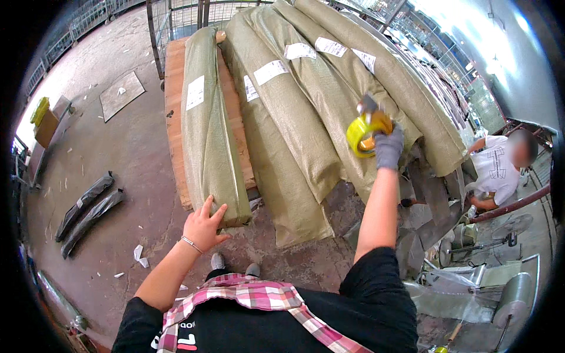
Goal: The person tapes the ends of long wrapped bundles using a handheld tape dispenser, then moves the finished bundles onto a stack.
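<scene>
My bare left hand (204,225), fingers spread, rests on the near end of a long package wrapped in tan woven plastic (206,135). That package lies lengthwise on a wooden board (235,126) and bears a white label (195,92). My right hand (389,146), in a grey glove, grips a tape dispenser (369,126) loaded with a yellow roll; motion blurs it. It is held above several more tan wrapped packages (306,117), which lie side by side to the right, each with a white label.
A wire cage (176,23) stands behind the packages. Two black wrapped bundles (88,206) and a flat square sheet (122,96) lie on the floor at left. Another person (500,165) is at the right, near a roll of clear film (512,300). Paper scraps (140,255) litter the floor.
</scene>
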### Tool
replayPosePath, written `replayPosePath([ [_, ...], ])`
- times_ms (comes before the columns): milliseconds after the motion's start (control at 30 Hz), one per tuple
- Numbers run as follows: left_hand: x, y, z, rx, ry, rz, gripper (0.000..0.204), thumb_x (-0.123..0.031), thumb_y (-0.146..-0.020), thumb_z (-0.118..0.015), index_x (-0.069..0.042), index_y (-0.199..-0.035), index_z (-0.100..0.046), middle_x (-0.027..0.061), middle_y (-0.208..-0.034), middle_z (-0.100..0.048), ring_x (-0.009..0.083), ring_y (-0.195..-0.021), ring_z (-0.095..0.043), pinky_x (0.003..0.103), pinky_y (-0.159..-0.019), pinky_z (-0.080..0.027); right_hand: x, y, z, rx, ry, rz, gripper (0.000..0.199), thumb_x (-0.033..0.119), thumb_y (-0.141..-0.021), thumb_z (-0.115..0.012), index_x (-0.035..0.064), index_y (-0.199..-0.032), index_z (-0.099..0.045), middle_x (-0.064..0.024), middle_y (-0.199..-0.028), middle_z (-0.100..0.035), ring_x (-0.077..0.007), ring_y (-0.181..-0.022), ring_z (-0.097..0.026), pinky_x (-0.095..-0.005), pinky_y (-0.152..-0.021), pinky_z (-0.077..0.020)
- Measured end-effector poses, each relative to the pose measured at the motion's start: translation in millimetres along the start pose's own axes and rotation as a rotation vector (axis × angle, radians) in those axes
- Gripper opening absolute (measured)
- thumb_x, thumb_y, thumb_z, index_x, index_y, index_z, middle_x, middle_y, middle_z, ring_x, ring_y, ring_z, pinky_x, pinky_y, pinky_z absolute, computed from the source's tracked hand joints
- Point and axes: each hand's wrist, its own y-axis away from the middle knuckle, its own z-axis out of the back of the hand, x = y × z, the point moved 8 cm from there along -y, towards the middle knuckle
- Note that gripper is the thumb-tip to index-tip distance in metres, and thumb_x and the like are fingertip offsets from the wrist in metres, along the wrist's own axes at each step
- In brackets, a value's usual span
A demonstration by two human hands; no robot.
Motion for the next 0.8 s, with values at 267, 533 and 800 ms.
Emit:
replayPosePath([
  [267, -90.9, -32.4, 37.0, -0.185, 1.234, -0.200, 0.088, -0.030, -0.061, -0.074, 0.004, -0.125, -0.026, 0.0204, -0.120, -0.039, 0.0256, -0.113, -0.038, 0.033, -0.094, -0.032, 123.0, 195.4, -44.8, 0.227, 0.087, 0.373, 0.051, 0.023, -0.058, -0.070, 0.0039, -0.102, -0.050, -0.0141, -0.089, -0.054, -0.0297, -0.087, -0.051, -0.0367, -0.078, -0.0422],
  [533, -73.3, 10.0, 8.4, 0.344, 1.615, 0.122, 0.056, -0.010, -0.065, -0.067, 0.001, -0.113, -0.039, 0.0080, -0.100, -0.050, 0.0141, -0.094, -0.048, 0.028, -0.084, -0.039, 119.2, 319.1, -78.1, 0.849, -1.118, -0.500, 0.078, 0.008, -0.063, -0.065, 0.0103, -0.129, -0.024, -0.0068, -0.126, -0.036, -0.0207, -0.116, -0.036, -0.0362, -0.096, -0.0302],
  [800, -31.2, 58.8, -21.1, 0.390, 1.585, 0.481, 0.052, -0.047, -0.081, -0.048, 0.001, -0.099, -0.054, 0.0055, -0.090, -0.056, 0.0157, -0.088, -0.050, 0.031, -0.082, -0.038, 109.4, 380.7, -65.5, 0.816, -0.841, -0.140, 0.080, 0.014, -0.064, -0.070, 0.0095, -0.129, -0.024, -0.0140, -0.115, -0.047, -0.0252, -0.104, -0.050, -0.0359, -0.086, -0.0412],
])
